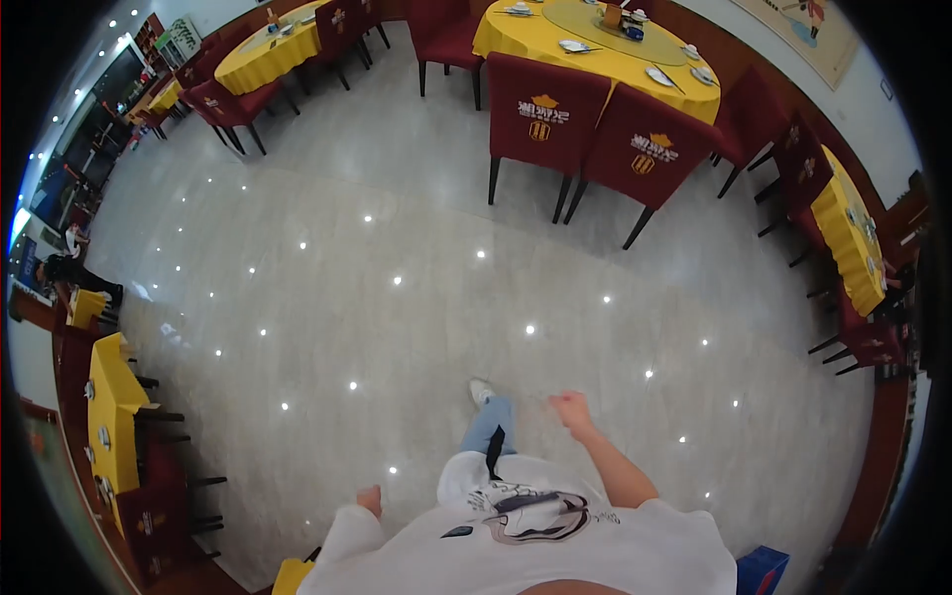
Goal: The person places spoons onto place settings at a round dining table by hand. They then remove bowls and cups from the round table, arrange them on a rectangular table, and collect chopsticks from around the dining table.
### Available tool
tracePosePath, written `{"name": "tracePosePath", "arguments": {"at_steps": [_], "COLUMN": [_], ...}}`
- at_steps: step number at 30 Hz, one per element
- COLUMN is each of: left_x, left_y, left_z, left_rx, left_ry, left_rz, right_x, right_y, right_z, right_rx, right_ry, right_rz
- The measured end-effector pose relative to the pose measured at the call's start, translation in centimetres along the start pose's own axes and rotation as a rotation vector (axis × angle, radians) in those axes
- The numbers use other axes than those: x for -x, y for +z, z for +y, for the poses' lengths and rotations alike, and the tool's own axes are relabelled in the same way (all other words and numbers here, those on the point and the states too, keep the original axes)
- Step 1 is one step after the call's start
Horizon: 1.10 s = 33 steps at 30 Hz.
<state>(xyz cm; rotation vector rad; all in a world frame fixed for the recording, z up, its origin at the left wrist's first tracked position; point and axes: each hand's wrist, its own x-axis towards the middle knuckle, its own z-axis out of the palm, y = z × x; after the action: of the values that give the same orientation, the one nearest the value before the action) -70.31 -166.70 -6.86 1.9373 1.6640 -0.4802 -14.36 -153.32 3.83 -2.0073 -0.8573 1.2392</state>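
My right hand (572,410) is swung out in front of my body over the tiled floor (426,337). Its fingers look curled into a loose fist, slightly blurred, with no object showing in them. Low beside my white shirt (416,550), part of my left hand (369,499) shows past the sleeve; its fingers are mostly hidden. Neither hand touches any furniture. One white shoe (481,391) and a light blue trouser leg (490,424) extend forward below me.
Ahead stands a round table with yellow cloth (645,74), dishes and dark red chairs (548,114). Other yellow-covered tables line the left (119,416) and right (848,233). A person in dark clothes (74,273) bends at far left. A blue box (762,570) is close behind my right side.
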Motion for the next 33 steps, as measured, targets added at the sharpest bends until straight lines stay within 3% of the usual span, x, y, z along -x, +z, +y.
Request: {"name": "tracePosePath", "arguments": {"at_steps": [1,2,3,4,5,7,9,10,11,13,15,17,18,19,21,22,23,24,26,28,30,33], "left_x": [-4.5,-10.1,-15.1,-20.5,-24.9,-29.7,-33.0,-34.4,-37.0,-42.3,-49.6,-55.2,-56.9,-59.7,-57.0,-57.7,-55.4,-55.4,-53.9,-55.2,-60.2,-70.6], "left_y": [-2.9,-5.6,-8.6,-13.2,-18.6,-28.1,-37.6,-41.5,-44.4,-48.8,-50.2,-50.6,-50.7,-46.1,-49.3,-44.3,-45.7,-46.7,-48.1,-46.2,-46.7,-51.5], "left_z": [1.8,4.2,6.6,10.7,15.2,22.5,28.7,30.1,30.0,29.7,25.2,18.4,14.9,9.2,6.4,0.7,0.7,1.5,-0.7,-2.7,-5.8,-10.2], "left_rx": [-0.119,-0.101,0.074,0.854,1.235,0.926,0.717,0.627,0.614,0.55,0.622,0.518,0.584,0.684,1.091,0.912,0.726,1.045,0.272,0.573,0.493,0.26], "left_ry": [0.043,-0.149,-0.084,-0.361,-0.556,-0.129,0.187,0.328,0.33,0.271,0.115,0.018,-0.175,-0.339,-0.746,-0.625,-0.522,-0.89,-0.279,-0.591,-0.52,-0.309], "left_rz": [0.122,0.082,0.318,0.26,0.208,0.288,0.293,0.286,0.281,0.322,0.271,0.323,0.243,0.367,0.15,0.098,0.21,0.249,0.017,0.054,0.025,-0.042], "right_x": [-1.7,-3.3,-5.1,-6.7,-8.5,-11.7,-15.0,-15.9,-17.0,-21.4,-26.3,-33.8,-38.0,-41.9,-49.4,-52.2,-55.3,-58.2,-62.9,-66.4,-70.1,-75.0], "right_y": [-2.0,-3.6,-4.8,-5.9,-6.9,-7.7,-7.8,-7.6,-7.2,-6.1,-5.1,-3.3,-2.3,-1.1,1.4,2.9,4.1,5.5,8.9,11.8,14.7,18.5], "right_z": [-1.6,-3.1,-4.5,-5.1,-5.2,-3.5,-1.6,-2.9,-3.7,-4.5,-6.5,-11.1,-13.8,-16.3,-23.2,-27.9,-32.1,-35.6,-43.1,-50.4,-55.3,-61.3], "right_rx": [-0.197,-0.212,-0.234,-0.167,-0.105,0.221,0.427,0.416,0.4,0.329,0.265,0.251,0.317,0.382,0.489,0.419,0.439,0.465,0.455,0.411,0.385,0.307], "right_ry": [0.264,0.292,0.311,0.306,0.302,0.174,0.221,0.375,0.528,0.603,0.679,0.576,0.49,0.415,0.258,0.233,0.213,0.189,0.104,0.053,-0.019,0.056], "right_rz": [0.004,0.038,0.069,0.086,0.103,0.176,0.152,0.081,0.008,-0.023,-0.045,-0.095,-0.109,-0.128,-0.21,-0.183,-0.28,-0.31,-0.329,-0.308,-0.368,-0.332]}}
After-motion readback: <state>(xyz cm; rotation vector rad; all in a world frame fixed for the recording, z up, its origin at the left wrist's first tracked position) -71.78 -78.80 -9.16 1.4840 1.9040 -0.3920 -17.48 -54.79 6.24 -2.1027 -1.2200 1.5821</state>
